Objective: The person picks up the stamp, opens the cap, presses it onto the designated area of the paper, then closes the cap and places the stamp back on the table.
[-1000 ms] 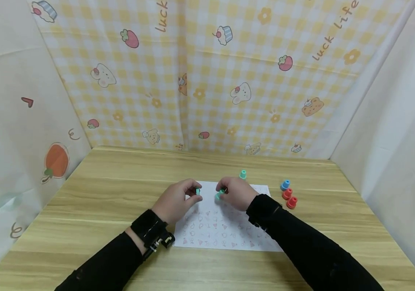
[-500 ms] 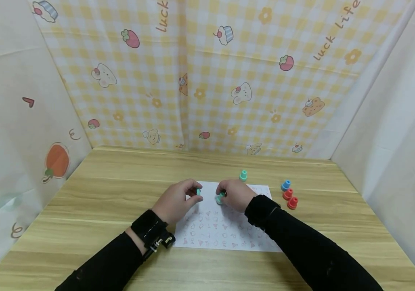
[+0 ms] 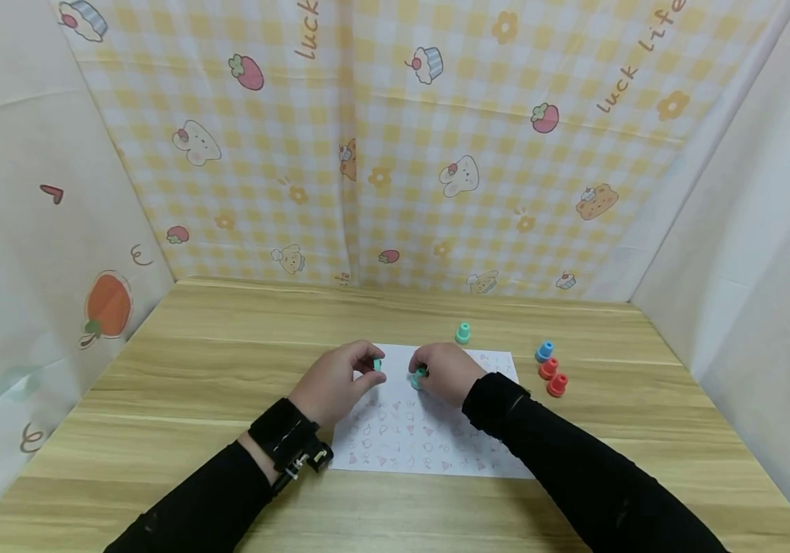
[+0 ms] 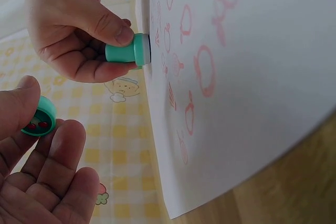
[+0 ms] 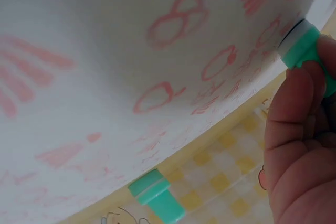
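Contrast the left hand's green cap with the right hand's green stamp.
The green cap shows a round, rimmed end with red marks; the green stamp shows its side and pale base. The cap is held off the paper; the stamp's base is down at it. Both are green.

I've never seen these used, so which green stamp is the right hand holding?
The green stamp pinched at the paper by the right hand, pale end down; the other green stamp stands untouched on the table, beyond the paper.
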`<state>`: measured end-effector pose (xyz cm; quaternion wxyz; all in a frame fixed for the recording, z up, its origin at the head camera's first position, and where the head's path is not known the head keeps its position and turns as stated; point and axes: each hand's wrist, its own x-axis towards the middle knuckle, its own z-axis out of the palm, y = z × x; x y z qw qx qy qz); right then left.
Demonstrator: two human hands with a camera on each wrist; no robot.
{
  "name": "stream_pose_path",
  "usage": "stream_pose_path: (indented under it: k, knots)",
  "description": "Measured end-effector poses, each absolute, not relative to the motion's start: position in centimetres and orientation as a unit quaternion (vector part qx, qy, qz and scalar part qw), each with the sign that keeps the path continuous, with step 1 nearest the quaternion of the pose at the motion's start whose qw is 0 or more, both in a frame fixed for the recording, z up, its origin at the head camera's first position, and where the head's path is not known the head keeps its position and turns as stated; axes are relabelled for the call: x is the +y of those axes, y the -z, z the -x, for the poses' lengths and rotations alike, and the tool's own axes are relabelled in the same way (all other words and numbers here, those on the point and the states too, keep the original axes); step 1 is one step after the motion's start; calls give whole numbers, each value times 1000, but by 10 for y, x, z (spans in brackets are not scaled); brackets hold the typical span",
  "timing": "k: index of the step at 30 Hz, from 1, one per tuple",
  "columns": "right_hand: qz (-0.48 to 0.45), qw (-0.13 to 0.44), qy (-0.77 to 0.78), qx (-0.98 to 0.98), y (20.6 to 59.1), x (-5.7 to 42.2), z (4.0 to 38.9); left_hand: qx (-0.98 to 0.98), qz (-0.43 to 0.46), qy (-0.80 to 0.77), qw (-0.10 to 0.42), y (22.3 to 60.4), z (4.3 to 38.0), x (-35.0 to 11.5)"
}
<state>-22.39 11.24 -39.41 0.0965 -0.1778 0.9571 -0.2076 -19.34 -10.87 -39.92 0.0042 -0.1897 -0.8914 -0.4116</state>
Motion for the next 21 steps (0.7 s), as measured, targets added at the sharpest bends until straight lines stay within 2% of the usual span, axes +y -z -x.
stream_pose_path:
  k: [21]
  knots:
    - [199,99,166,961,394,109,223,-898,185,400,-3,399,193,-105]
